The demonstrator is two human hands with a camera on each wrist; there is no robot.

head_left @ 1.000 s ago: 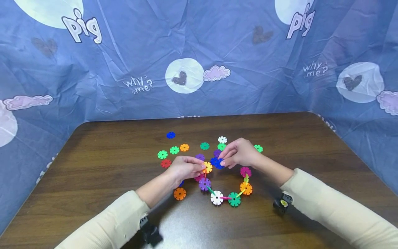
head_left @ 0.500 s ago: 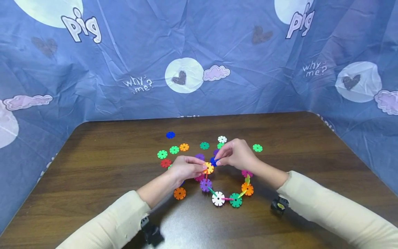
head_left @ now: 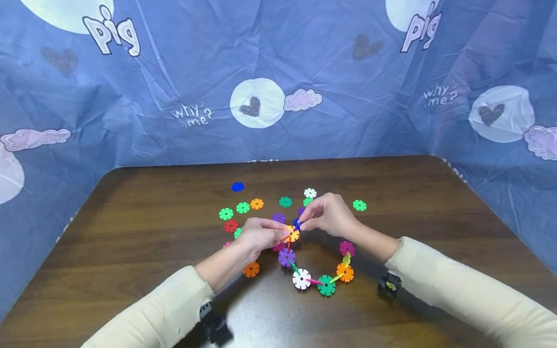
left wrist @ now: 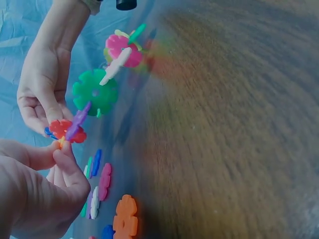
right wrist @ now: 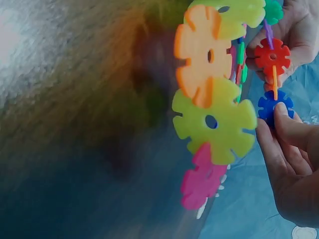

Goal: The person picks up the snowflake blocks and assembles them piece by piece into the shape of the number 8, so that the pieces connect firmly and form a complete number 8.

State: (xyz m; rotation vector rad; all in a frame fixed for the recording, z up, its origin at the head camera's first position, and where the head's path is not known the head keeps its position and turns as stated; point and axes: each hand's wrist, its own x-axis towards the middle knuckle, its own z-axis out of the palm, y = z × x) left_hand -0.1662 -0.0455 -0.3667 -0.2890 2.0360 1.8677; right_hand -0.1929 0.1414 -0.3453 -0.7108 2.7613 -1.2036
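Observation:
My left hand (head_left: 261, 238) pinches a yellow-orange notched plastic disc (head_left: 292, 234) between thumb and fingertips. My right hand (head_left: 328, 216) pinches a blue notched disc (right wrist: 269, 105), which meets the edge of the yellow-orange one in the right wrist view. From the yellow-orange disc runs a chain of discs slotted together at angles: a red disc (right wrist: 272, 56), then a purple disc (head_left: 286, 257), a white disc (head_left: 301, 279), a green disc (head_left: 326, 285) and an orange disc (head_left: 345, 272). It ends at a magenta disc (head_left: 347, 248) below my right hand.
Loose notched discs lie on the brown wooden table (head_left: 165, 203) beyond and left of my hands, among them a red disc (head_left: 231, 226), a blue disc (head_left: 237, 186) and an orange disc (head_left: 251, 269). A printed blue cloth (head_left: 348, 130) hangs behind the table.
My right hand has moved left, bringing the blue disc to the yellow-orange one. My left hand stays nearly in place. The chain's lower part has shifted slightly downward in view.

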